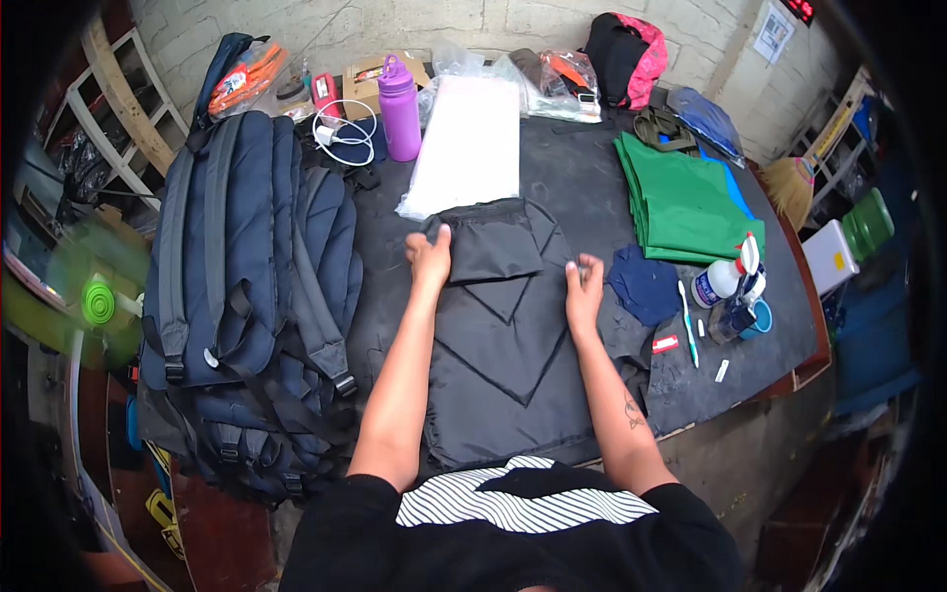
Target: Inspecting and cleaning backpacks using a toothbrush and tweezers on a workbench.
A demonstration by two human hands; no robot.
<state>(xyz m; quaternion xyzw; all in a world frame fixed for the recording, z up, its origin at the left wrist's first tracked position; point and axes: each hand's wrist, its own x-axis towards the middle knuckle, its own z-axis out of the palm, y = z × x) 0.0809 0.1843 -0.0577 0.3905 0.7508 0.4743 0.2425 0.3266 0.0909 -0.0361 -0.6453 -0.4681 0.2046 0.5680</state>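
Observation:
A black fabric bag [473,385] lies flat before me, its front marked by V-shaped seams. Across its upper part sits a small black pocket-like piece [498,247]. My left hand [428,259] is at the left edge of this piece, thumb against the cloth and fingers curled; it appears to grip that edge. On the other side, my right hand [586,288] is beside the bag's right edge, thumb and fingers apart, with nothing seen in it. A stack of white sheets in clear plastic [469,143] lies just beyond the bag.
Dark blue backpacks [227,247] are piled at left. A purple bottle [399,109] and white cable [345,133] stand behind. To the right lie folded green fabric [681,202], a navy cloth [643,286], a toothbrush [688,326], a spray bottle [725,276] and a blue cup [758,318].

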